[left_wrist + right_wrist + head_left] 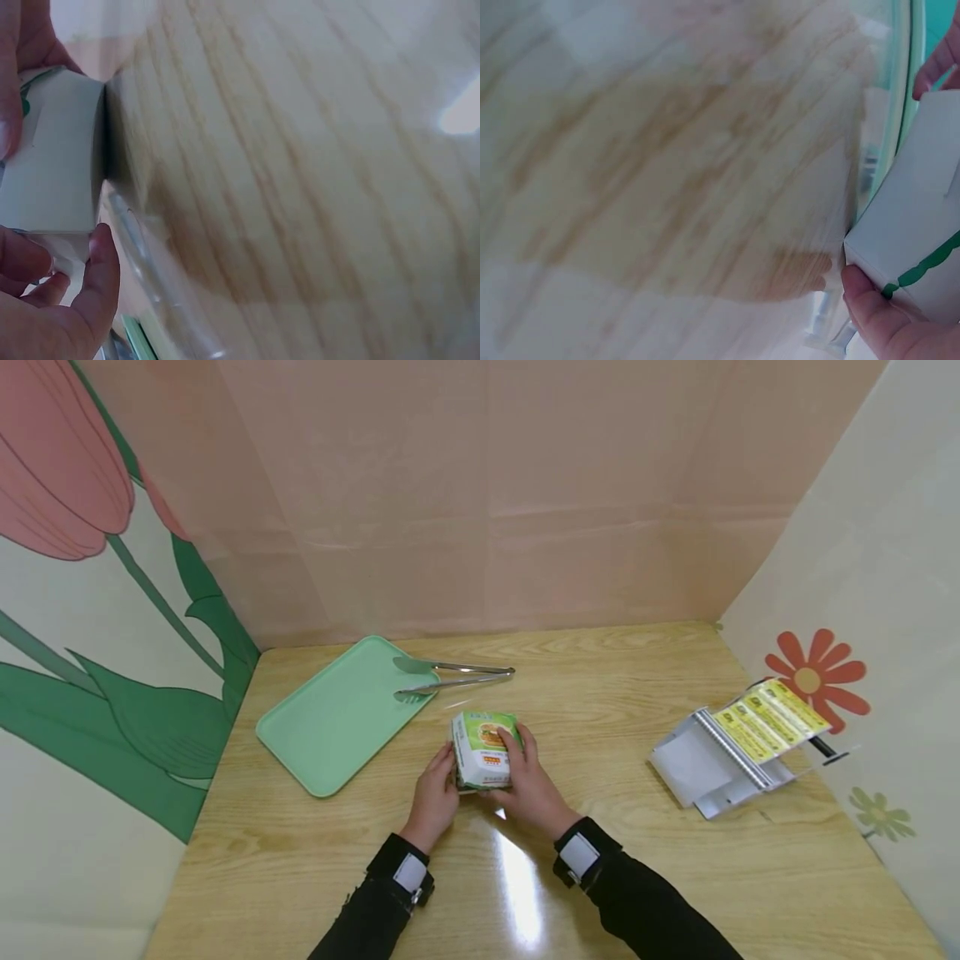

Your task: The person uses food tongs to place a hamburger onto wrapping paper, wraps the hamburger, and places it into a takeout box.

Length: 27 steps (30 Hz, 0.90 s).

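A green-and-white burger box (483,752) with a burger picture on its lid is between my two hands, near the middle of the table. My left hand (435,797) holds it along its left side. From the right, my right hand (531,785) grips it, with fingers over the lid and the thumb low at the near edge. In the left wrist view the plain white side of the burger box (60,157) shows, with left fingertips at its corner. The right wrist view shows a green wavy stripe on the burger box (911,217), close to the right hand's fingers.
A light green tray (345,718) lies to the left. Metal tongs (472,675) rest with their tips over its right edge. At the right stands a metal label dispenser (720,760) with a strip of yellow labels (772,718). A pink wall sheet (487,510) closes off the back.
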### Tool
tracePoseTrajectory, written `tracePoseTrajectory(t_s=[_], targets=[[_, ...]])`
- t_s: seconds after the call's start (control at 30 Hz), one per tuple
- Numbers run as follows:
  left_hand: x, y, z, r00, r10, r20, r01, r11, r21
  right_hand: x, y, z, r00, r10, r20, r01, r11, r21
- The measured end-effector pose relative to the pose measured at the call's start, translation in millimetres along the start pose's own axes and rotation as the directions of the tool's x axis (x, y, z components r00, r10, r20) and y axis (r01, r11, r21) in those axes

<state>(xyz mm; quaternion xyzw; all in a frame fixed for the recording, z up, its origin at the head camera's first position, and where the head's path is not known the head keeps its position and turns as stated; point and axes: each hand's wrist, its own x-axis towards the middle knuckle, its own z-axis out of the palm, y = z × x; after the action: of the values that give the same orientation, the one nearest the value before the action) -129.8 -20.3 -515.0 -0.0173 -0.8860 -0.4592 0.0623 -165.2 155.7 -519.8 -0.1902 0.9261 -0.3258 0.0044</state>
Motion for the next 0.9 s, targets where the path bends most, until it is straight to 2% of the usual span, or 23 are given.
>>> tracePoseTrajectory(t_s=[0.3, 0.63, 0.9], targets=[[-0.9, 2.9, 0.8, 1.000, -0.026, 0.011, 0.027, 1.000, -0.016, 0.7, 0.2, -2.8, 0.998, 0.048, 0.031, -0.050, 0.997, 0.054], [-0.7, 4.9, -0.8, 1.000, -0.010, 0.014, 0.010, 1.000, 0.013, 0.8, 0.0, -3.5, 0.998, 0.060, 0.033, -0.063, 0.994, 0.090], [-0.5, 2.0, 0.4, 0.999, -0.035, 0.035, 0.033, 0.999, 0.038, 1.1, 0.5, -3.0, 0.998, 0.054, 0.032, -0.057, 0.994, 0.095]])
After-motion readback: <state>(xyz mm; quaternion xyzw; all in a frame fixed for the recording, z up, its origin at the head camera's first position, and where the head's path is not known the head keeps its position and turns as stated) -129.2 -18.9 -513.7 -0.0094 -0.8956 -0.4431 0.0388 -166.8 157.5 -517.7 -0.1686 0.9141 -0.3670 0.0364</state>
